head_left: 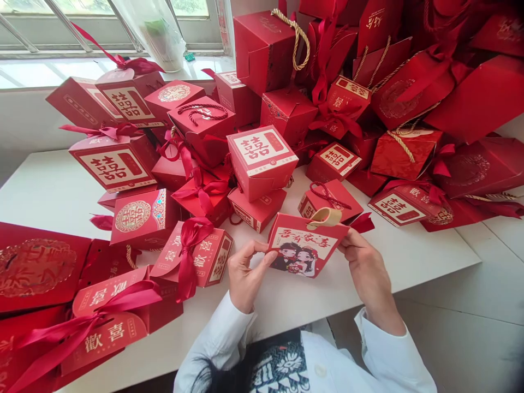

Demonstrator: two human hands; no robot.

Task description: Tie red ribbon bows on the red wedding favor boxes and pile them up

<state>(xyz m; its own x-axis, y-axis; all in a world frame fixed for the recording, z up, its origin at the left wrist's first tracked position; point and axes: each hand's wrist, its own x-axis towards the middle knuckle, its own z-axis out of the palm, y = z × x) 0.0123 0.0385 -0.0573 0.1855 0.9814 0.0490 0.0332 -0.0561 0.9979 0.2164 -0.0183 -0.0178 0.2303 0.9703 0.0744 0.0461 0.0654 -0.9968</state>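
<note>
Between both hands, above the white table's front edge, is a small red gift box (305,245) with a cartoon couple printed on its front. A cream ribbon loop (325,217) stands up from its top. My left hand (248,273) pinches the box's left side, thumb on the printed face. At the right side, my right hand (367,267) is closed on the box's edge, its fingers partly hidden behind. Just behind the held box sits another red box with a dark cord handle (331,197). Left of my left hand lies a red box tied with a ribbon bow (194,254).
Many red gift boxes, some with gold rope handles, are heaped across the back and right of the white table (282,295). More stand stacked at the left, including a large bowed box (110,322) near the front edge. A plastic-wrapped cup (159,38) stands on the windowsill.
</note>
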